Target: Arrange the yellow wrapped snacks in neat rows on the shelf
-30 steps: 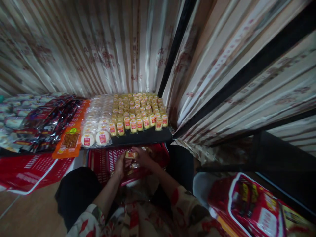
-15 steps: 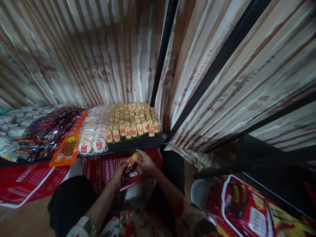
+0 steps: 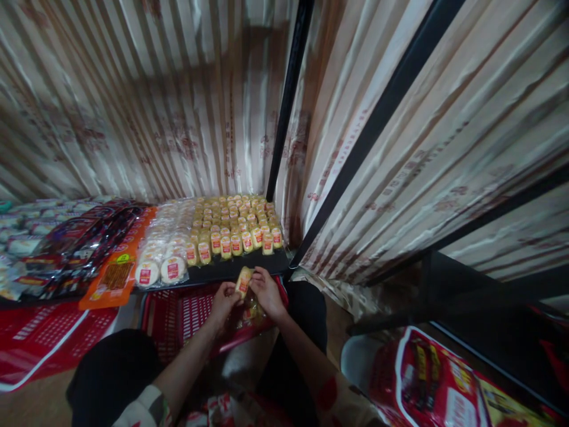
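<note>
Between my two hands is a small packaged cake (image 3: 243,281), yellowish with a red and white label, tilted nearly upright. My left hand (image 3: 223,303) pinches it from the left and below. On its right side, the fingers of my right hand (image 3: 267,293) close on its edge. Both hands are over a red plastic basket (image 3: 178,314) between my knees, where a few clear-wrapped pieces (image 3: 252,311) show under my right hand. Rows of matching yellow cakes (image 3: 235,228) stand on the black shelf (image 3: 240,264) just beyond.
Left of the yellow cakes lie white round packs (image 3: 173,270), an orange snack bag (image 3: 113,276) and dark packets (image 3: 75,243). Another red basket (image 3: 48,338) is at lower left. Black posts (image 3: 291,101) and pale curtains (image 3: 178,118) stand behind. Red packages (image 3: 438,379) are at lower right.
The packaged cake has been turned more upright, its label now facing me. Both hands remain on it. The whole view has shifted slightly.
</note>
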A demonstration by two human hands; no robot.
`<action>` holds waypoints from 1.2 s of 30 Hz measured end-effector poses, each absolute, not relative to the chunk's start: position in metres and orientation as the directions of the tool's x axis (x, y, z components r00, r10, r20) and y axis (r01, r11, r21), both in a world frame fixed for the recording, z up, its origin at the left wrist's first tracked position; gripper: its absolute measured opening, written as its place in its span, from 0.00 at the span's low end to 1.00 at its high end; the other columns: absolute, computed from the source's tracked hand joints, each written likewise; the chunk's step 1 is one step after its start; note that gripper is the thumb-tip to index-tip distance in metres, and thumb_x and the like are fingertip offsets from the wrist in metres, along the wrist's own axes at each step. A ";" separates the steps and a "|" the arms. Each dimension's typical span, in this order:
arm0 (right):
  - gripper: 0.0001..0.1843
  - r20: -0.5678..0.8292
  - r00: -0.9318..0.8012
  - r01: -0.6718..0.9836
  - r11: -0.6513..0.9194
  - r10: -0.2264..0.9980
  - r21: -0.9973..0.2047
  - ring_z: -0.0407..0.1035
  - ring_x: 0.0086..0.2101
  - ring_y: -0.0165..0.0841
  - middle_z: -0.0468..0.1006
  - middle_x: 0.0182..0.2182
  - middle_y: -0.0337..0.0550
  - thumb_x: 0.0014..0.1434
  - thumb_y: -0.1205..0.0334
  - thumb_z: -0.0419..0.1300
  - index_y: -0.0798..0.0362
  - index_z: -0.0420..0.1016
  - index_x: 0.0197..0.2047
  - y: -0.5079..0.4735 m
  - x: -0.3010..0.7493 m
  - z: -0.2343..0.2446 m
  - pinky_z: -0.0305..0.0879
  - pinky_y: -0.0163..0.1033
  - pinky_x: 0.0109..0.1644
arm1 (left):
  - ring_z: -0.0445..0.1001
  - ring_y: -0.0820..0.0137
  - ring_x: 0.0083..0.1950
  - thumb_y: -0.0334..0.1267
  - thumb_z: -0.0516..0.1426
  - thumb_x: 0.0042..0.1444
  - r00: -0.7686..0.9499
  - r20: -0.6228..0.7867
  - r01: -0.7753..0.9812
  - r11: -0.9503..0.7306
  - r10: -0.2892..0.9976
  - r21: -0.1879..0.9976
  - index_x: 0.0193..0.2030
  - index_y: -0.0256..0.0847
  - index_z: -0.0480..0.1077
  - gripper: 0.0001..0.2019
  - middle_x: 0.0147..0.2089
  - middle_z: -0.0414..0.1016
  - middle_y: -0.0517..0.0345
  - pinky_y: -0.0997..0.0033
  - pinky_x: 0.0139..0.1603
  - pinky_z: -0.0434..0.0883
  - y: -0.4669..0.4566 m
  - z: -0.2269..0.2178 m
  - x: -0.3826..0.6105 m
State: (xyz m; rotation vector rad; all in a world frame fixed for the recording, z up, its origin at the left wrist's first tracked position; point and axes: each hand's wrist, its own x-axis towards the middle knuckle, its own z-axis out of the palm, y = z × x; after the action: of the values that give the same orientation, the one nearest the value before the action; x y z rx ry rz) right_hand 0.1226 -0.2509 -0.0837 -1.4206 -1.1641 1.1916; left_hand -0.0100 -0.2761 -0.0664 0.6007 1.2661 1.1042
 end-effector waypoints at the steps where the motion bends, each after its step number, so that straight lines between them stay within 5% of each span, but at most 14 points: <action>1: 0.17 -0.112 0.104 0.107 -0.123 0.988 -0.987 0.73 0.38 0.31 0.75 0.39 0.44 0.50 0.65 0.56 0.51 0.63 0.45 -0.249 0.124 -0.082 0.70 0.38 0.45 | 0.71 0.75 0.29 0.28 0.61 0.36 -0.087 -0.427 -0.310 0.383 0.900 0.870 0.29 0.39 0.65 0.11 0.26 0.69 0.63 0.75 0.31 0.70 -0.272 -0.066 -0.006; 5: 0.07 -0.057 0.117 0.102 -0.069 0.992 -0.992 0.73 0.38 0.33 0.76 0.36 0.45 0.52 0.61 0.55 0.51 0.65 0.37 -0.241 0.129 -0.072 0.70 0.39 0.45 | 0.69 0.76 0.26 0.30 0.61 0.38 -0.104 -0.351 -0.264 0.315 0.930 0.912 0.30 0.39 0.64 0.11 0.24 0.68 0.66 0.78 0.27 0.68 -0.255 -0.063 0.008; 13: 0.16 0.077 0.168 0.191 0.044 0.983 -0.981 0.71 0.42 0.33 0.73 0.44 0.47 0.51 0.62 0.57 0.51 0.63 0.45 -0.224 0.135 -0.066 0.70 0.38 0.46 | 0.68 0.77 0.21 0.29 0.59 0.42 -0.152 -0.296 -0.124 0.279 0.943 0.952 0.29 0.39 0.64 0.07 0.20 0.67 0.67 0.80 0.24 0.64 -0.223 -0.059 0.035; 27: 0.13 0.303 0.254 0.337 0.209 0.919 -0.918 0.70 0.37 0.32 0.69 0.40 0.45 0.50 0.72 0.50 0.52 0.68 0.38 -0.199 0.140 -0.089 0.72 0.40 0.44 | 0.65 0.79 0.19 0.27 0.56 0.47 -0.246 -0.280 0.080 0.307 0.928 0.948 0.31 0.37 0.68 0.04 0.17 0.63 0.70 0.81 0.23 0.65 -0.186 -0.072 0.054; 36: 0.17 0.389 0.169 0.493 0.265 0.905 -0.829 0.64 0.47 0.36 0.71 0.47 0.46 0.51 0.73 0.48 0.51 0.72 0.40 -0.200 0.150 -0.087 0.65 0.46 0.51 | 0.69 0.77 0.22 0.33 0.56 0.51 -0.283 -0.264 0.254 0.338 0.922 0.906 0.38 0.39 0.69 0.07 0.21 0.67 0.67 0.80 0.24 0.64 -0.179 -0.074 0.062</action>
State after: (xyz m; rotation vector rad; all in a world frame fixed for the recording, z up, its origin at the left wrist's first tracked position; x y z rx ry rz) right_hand 0.1498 -0.1995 -0.0865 -1.3766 -1.4747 0.4898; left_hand 0.0616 -0.1793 -0.0739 1.0524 1.7459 0.9809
